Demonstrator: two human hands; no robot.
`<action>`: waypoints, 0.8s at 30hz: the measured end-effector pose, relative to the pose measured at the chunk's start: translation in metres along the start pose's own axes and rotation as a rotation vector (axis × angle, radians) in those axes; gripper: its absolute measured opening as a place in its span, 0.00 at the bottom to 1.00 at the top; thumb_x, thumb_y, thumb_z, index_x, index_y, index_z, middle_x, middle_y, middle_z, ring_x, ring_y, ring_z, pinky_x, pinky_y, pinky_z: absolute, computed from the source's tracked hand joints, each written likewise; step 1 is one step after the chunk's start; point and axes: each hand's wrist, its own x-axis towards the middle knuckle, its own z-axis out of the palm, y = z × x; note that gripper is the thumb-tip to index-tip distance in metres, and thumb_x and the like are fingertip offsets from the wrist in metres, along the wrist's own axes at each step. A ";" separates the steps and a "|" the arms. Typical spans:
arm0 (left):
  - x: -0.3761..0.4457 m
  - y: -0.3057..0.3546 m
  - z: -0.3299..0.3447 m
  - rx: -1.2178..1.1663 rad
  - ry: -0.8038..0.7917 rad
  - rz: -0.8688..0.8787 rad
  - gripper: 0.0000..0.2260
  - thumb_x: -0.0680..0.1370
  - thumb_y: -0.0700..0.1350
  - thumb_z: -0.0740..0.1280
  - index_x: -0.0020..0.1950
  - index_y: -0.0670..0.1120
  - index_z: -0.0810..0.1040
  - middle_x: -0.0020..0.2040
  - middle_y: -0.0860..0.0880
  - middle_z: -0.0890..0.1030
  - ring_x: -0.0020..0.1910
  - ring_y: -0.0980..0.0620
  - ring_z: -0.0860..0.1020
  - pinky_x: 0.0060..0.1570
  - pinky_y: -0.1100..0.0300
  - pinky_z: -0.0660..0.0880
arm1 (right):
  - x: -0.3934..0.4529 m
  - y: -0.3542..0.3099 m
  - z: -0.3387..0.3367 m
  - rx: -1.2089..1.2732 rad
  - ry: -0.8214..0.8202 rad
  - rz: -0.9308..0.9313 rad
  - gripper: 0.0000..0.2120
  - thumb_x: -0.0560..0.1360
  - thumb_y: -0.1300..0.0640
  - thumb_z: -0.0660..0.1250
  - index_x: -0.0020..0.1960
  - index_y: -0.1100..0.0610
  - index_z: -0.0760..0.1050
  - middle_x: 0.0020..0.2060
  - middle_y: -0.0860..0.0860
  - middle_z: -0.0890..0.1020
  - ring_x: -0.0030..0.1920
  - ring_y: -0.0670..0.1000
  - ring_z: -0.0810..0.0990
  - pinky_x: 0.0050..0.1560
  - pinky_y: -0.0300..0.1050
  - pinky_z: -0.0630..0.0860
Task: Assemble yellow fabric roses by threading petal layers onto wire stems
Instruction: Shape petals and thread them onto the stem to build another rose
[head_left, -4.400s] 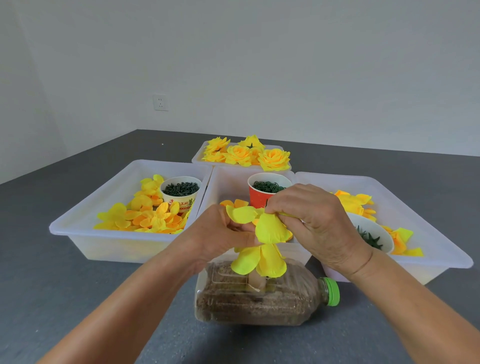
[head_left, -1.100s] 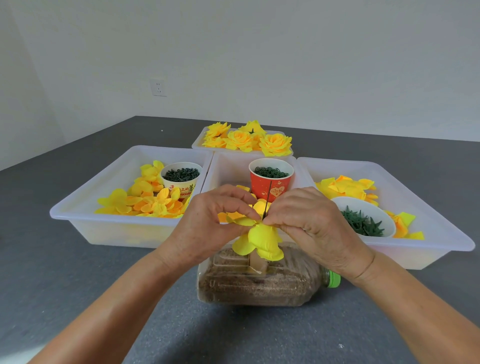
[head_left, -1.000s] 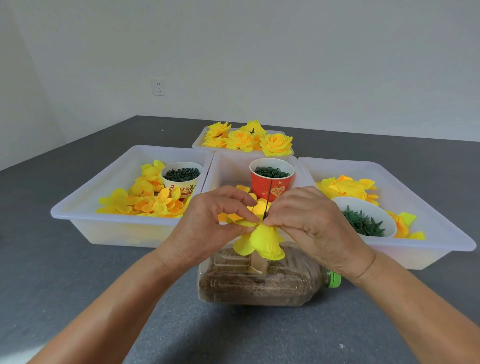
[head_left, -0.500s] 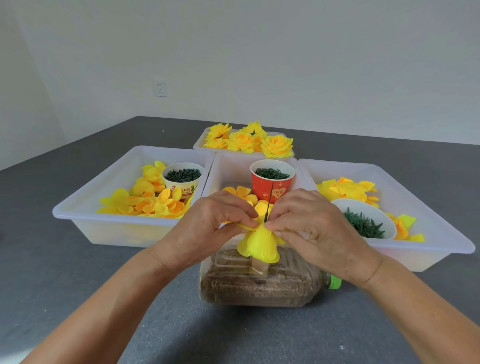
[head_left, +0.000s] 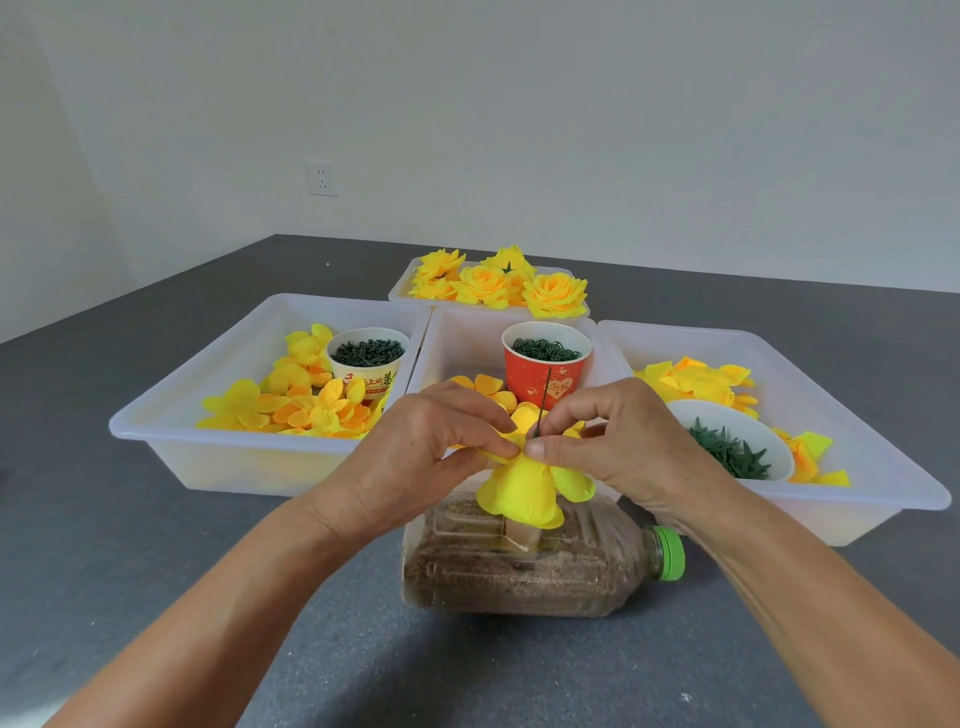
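Over the sand-filled bottle (head_left: 524, 569) lying on its side on the counter (head_left: 156, 545), both hands meet at one half-made rose. The left hand (head_left: 415, 452) pinches the top of the yellow petal layer (head_left: 524, 491), and the right hand (head_left: 618, 441) pinches at the same spot, right where the thin wire stem (head_left: 544, 402) comes up through the fabric. The petals hang downward like a bell just above the bottle, so this layer looks threaded on but not yet pressed home or shaped.

Judging by the far tray (head_left: 400, 293) behind the bottle, several finished roses (head_left: 493, 283) are already done. Plenty remains: loose petals (head_left: 291, 405) fill the tray to the bottle's left, and more lie in the tray (head_left: 883, 467) to its right. The red cup (head_left: 545, 371) just beyond the hands holds small green pieces, and a white bowl (head_left: 727, 447) holds green leafy parts, likely for later steps on this flower.
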 end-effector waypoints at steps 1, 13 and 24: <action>0.000 0.000 0.000 0.003 -0.001 0.000 0.07 0.71 0.35 0.72 0.47 0.44 0.85 0.49 0.48 0.83 0.51 0.49 0.79 0.51 0.52 0.77 | 0.001 0.000 0.000 -0.012 0.005 0.001 0.04 0.66 0.58 0.77 0.34 0.53 0.82 0.34 0.47 0.83 0.39 0.43 0.79 0.48 0.49 0.76; 0.000 0.006 -0.007 0.011 -0.079 -0.071 0.08 0.72 0.44 0.72 0.50 0.46 0.85 0.53 0.51 0.81 0.56 0.56 0.76 0.52 0.67 0.72 | 0.005 -0.010 0.001 -0.216 -0.011 0.031 0.11 0.66 0.56 0.77 0.29 0.49 0.77 0.30 0.41 0.77 0.33 0.37 0.74 0.35 0.33 0.66; -0.006 0.012 0.000 -0.087 0.315 -0.295 0.06 0.72 0.38 0.72 0.36 0.46 0.80 0.38 0.49 0.79 0.39 0.52 0.77 0.44 0.52 0.75 | 0.005 -0.013 0.001 -0.169 -0.008 0.069 0.07 0.65 0.59 0.77 0.33 0.54 0.80 0.33 0.44 0.80 0.35 0.40 0.75 0.33 0.29 0.68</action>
